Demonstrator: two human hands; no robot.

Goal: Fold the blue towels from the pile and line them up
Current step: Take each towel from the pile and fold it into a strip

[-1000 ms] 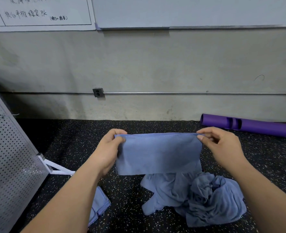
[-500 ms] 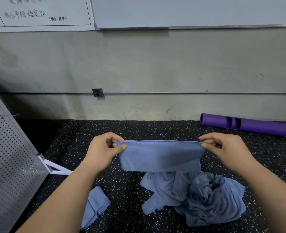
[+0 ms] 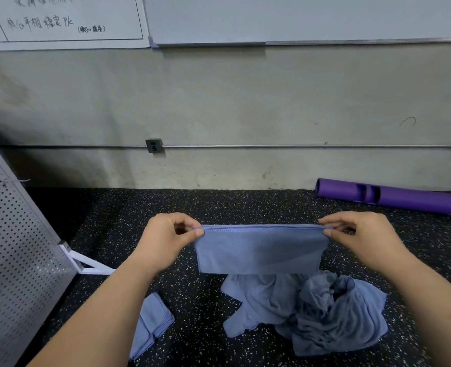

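My left hand (image 3: pixel 166 241) and right hand (image 3: pixel 366 239) each pinch a top corner of the folded blue towel (image 3: pixel 258 251), stretched above the crumpled pile (image 3: pixel 314 316) on the floor (image 3: pixel 192 207).

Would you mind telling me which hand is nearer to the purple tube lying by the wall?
Right. The right hand is in front of the purple tube, slightly to its left; the left hand holds the other corner of the towel, farther left.
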